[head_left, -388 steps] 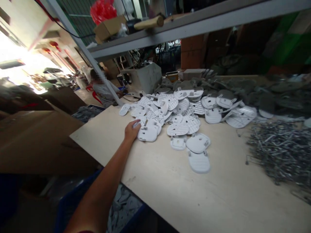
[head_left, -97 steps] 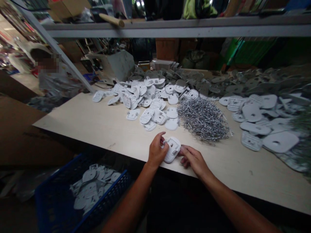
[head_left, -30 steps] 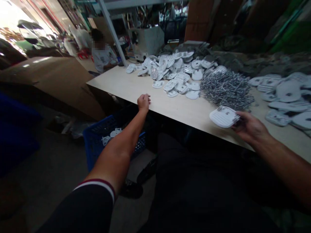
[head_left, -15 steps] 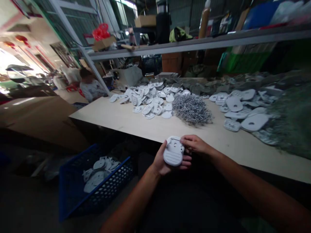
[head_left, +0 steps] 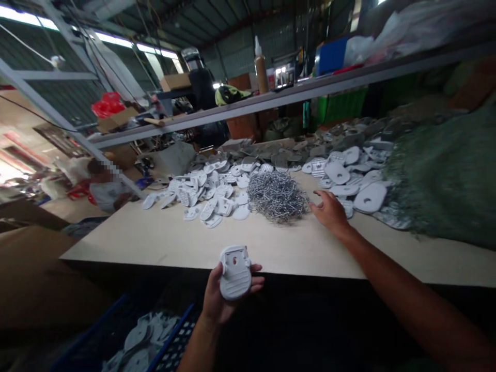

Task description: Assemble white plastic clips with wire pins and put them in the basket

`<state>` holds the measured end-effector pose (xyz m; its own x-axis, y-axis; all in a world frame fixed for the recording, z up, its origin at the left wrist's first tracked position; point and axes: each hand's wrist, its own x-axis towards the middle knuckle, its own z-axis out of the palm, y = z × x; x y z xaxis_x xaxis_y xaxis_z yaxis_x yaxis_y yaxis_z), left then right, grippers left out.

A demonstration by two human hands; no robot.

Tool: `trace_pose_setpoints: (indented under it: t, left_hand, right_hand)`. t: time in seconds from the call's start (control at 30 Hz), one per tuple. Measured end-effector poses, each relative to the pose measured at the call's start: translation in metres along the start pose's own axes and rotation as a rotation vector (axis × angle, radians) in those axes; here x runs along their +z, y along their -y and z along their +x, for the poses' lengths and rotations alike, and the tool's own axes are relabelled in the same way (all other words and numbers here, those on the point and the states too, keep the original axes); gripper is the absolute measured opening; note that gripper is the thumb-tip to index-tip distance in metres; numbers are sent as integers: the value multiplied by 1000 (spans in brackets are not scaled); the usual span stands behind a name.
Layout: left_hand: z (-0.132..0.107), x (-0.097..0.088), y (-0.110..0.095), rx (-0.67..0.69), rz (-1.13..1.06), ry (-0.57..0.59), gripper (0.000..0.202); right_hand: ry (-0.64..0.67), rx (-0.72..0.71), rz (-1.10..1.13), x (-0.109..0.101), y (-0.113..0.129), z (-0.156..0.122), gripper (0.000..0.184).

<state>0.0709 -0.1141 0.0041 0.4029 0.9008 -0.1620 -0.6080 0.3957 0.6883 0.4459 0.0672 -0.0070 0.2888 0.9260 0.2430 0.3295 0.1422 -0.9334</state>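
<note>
My left hand point(head_left: 219, 297) holds a grey-white oval plastic part point(head_left: 235, 276) just in front of the table edge. The part has a hole near its top and ridges across its lower half. Out over the table, my right hand point(head_left: 328, 209) has thumb and forefinger apart with nothing between them. Its fingertips are close to the right side of a heap of thin metal wire pieces point(head_left: 277, 196). Whether they touch the heap I cannot tell.
Grey-white plastic parts are piled left point(head_left: 211, 188) and right point(head_left: 337, 173) of the wire heap on the table point(head_left: 155, 243). Green netting point(head_left: 449, 175) bulges at the right. A blue basket point(head_left: 174, 336) of similar parts stands below left. A shelf point(head_left: 217, 111) crosses above; a person point(head_left: 106, 186) sits beyond.
My right hand has left the plastic part and reached forward to the wire heap. The left hand still holds the part. The camera view has swung right and up.
</note>
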Motion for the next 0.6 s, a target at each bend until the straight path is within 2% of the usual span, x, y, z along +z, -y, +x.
trace_pose_setpoints:
  t: [0.13,0.27,0.43,0.6]
  left_hand:
    - [12,-9,-16,35,16,-21,75]
    - [31,-19,-25,51,22,-38,76]
    - [69,-27,-35,50,-41,-28,79]
    - [105,-34,-34,38,-70,-49,82]
  right_hand:
    - [118,251,148,4,-19,28,19]
    - [169,378,304,22,-23,51,24]
    - [136,443,350,32,-7,108,24]
    - [32,371,343,26,14,163,17]
